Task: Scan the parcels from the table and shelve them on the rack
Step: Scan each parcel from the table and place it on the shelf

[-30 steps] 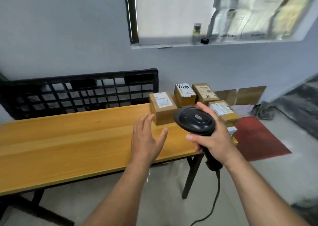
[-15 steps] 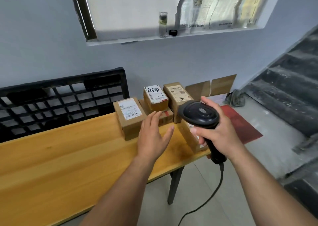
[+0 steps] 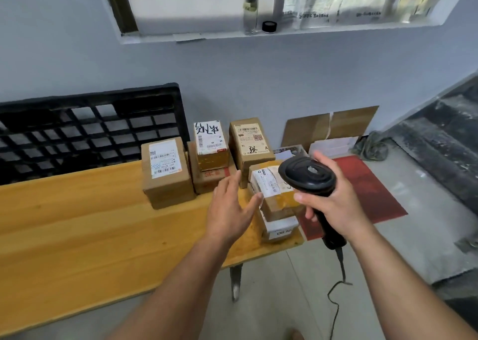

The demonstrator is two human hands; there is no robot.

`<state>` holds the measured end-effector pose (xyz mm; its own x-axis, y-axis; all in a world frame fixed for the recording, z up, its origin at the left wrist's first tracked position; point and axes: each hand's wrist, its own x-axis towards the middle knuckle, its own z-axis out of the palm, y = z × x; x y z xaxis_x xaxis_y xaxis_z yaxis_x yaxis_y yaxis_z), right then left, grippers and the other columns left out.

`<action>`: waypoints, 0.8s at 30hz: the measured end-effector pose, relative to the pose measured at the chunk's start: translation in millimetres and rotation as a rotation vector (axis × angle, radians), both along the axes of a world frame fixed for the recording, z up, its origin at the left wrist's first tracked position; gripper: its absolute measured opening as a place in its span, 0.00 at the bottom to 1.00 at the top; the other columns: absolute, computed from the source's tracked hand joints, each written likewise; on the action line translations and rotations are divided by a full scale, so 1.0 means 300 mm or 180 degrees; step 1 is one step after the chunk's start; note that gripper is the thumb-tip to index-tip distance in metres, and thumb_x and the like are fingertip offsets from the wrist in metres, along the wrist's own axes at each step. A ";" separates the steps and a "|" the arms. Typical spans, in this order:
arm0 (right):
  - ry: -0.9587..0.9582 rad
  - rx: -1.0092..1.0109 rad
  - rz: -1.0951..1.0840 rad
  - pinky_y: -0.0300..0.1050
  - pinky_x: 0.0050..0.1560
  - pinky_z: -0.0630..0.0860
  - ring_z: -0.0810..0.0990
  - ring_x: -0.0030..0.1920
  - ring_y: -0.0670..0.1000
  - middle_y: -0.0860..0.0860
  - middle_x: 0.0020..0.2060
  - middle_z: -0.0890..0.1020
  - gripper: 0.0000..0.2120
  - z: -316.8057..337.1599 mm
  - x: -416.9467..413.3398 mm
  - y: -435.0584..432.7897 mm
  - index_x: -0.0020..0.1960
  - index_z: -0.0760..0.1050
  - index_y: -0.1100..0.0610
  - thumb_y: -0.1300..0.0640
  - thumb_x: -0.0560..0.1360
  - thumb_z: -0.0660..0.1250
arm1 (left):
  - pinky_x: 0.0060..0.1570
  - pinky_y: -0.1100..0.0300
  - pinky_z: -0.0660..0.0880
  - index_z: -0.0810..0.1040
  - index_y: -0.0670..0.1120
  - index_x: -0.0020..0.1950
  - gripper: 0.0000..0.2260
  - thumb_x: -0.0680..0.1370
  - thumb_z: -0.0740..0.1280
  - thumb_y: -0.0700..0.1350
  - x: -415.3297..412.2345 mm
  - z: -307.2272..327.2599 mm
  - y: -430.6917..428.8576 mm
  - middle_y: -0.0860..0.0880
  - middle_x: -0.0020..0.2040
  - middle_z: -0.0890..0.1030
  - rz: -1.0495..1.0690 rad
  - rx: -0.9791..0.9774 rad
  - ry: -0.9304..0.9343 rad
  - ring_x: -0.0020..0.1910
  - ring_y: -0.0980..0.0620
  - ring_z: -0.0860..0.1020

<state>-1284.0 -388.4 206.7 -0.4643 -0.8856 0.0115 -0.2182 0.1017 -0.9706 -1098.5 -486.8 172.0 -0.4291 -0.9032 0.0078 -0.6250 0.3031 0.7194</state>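
Right hand (image 3: 336,197): fingers wrapped round scanner (image 3: 307,175) handle.
Left hand (image 3: 230,207): fingers spread, empty, beside taped parcel (image 3: 278,200) on table (image 3: 77,223).

Left hand (image 3: 230,210) reaches forward, fingers spread; right hand (image 3: 336,205) grips the scanner (image 3: 306,175).

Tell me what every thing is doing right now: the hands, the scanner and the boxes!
left hand, open, fingers spread, held out toward the front parcel.
right hand, grips the barcode scanner by its handle.
barcode scanner, held over the front parcel, cable hanging.
front parcel, sealed, stacked on a white-labelled parcel at the table edge.
handwritten-label parcel, sealed, stacked on a flatter box.
glass bottle, upright on the sill.
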 end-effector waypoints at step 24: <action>-0.0712 0.0079 0.1776 0.48 0.30 0.79 0.81 0.31 0.57 0.57 0.56 0.81 0.45 -0.083 -0.122 -0.098 0.72 0.61 0.33 0.63 0.68 0.78 | 0.42 0.64 0.77 0.68 0.58 0.71 0.26 0.77 0.71 0.42 -0.097 0.086 0.096 0.50 0.60 0.77 0.1520 0.1160 0.1687 0.56 0.50 0.78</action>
<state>-1320.7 -417.7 181.9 0.0818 -0.9950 -0.0567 -0.0359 0.0539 -0.9979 -1127.5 -458.1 197.7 -0.0174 -0.9734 -0.2285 -0.1752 -0.2221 0.9592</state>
